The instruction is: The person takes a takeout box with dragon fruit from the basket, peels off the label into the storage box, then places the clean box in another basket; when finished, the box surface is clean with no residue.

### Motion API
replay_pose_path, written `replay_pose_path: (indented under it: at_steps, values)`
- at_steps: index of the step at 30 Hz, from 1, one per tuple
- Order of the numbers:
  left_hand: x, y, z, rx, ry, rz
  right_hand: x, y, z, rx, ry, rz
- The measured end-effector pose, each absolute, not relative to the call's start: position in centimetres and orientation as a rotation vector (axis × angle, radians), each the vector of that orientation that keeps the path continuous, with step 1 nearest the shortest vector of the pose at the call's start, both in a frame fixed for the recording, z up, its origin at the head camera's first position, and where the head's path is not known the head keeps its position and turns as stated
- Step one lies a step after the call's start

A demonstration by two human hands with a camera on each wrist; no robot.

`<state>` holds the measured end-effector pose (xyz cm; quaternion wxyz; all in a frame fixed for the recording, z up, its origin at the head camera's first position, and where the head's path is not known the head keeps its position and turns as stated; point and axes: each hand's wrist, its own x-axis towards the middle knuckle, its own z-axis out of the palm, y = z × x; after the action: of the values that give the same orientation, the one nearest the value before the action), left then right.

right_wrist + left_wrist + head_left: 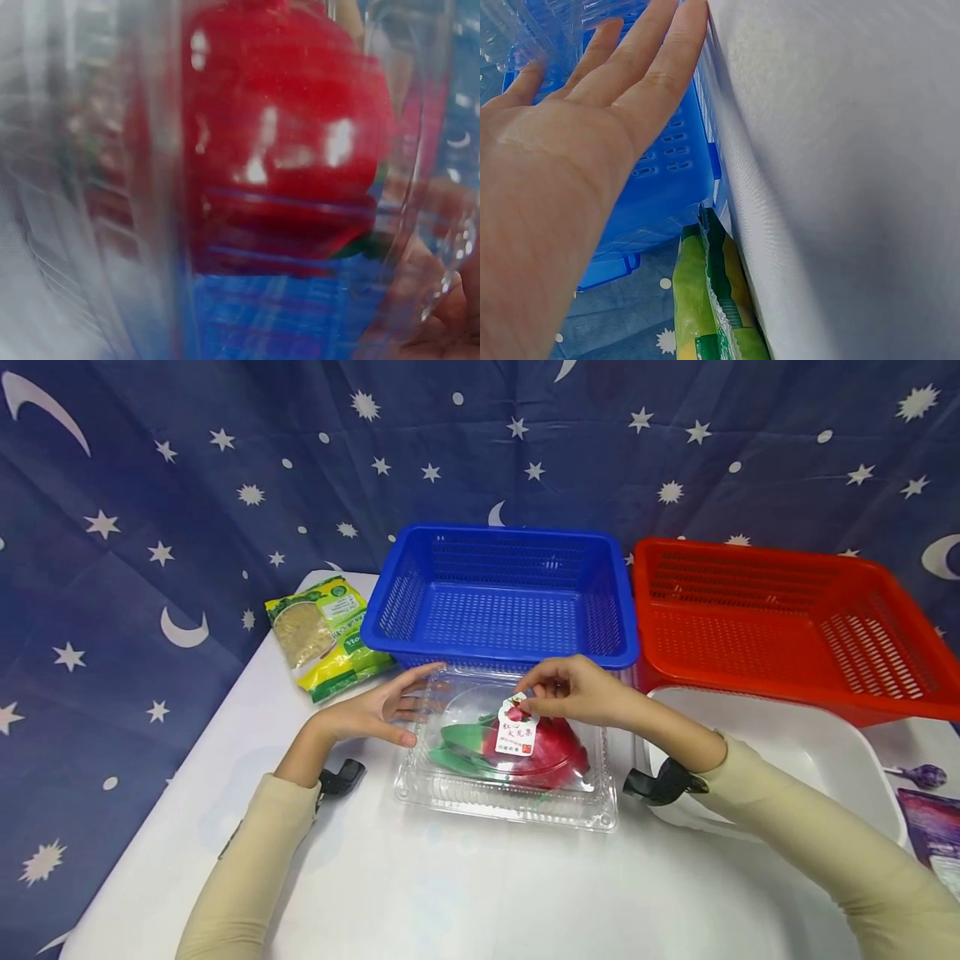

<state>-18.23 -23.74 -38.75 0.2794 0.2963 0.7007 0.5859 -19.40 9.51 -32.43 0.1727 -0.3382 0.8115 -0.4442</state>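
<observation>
A clear plastic clamshell box [510,814] sits in front of the blue basket, its lid down. Through the lid shows a red dragon fruit [558,756] with green leaf-like tips; the right wrist view has the same red dragon fruit [285,135] behind clear plastic. My right hand [573,693] pinches the upper right edge of a white label [515,737] over the lid, with a small fruit picture and red characters on it. My left hand [375,710] is spread at the box's left side, fingertips right at its edge. The left wrist view shows that left hand [577,142] with straight fingers.
A blue basket [498,656] and a red basket [780,685] stand at the back. A white tub [862,777] is under my right forearm. A yellow-green food packet [322,635] leans at the left. A purple spoon [926,776] and purple packet [933,827] lie far right.
</observation>
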Motion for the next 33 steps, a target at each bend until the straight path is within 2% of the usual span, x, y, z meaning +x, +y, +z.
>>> replay_pose_path:
  at_steps: [14, 33]
  values:
    - [-18.1, -23.5, -38.6, 0.783, 1.888, 1.574, -18.9, 9.6, -32.8, -0.995, 2.326, -1.287]
    - [-18.2, -23.7, -38.8, 0.792, 1.884, 1.569, -17.0, 10.4, -33.5, -0.873, 2.325, -1.449]
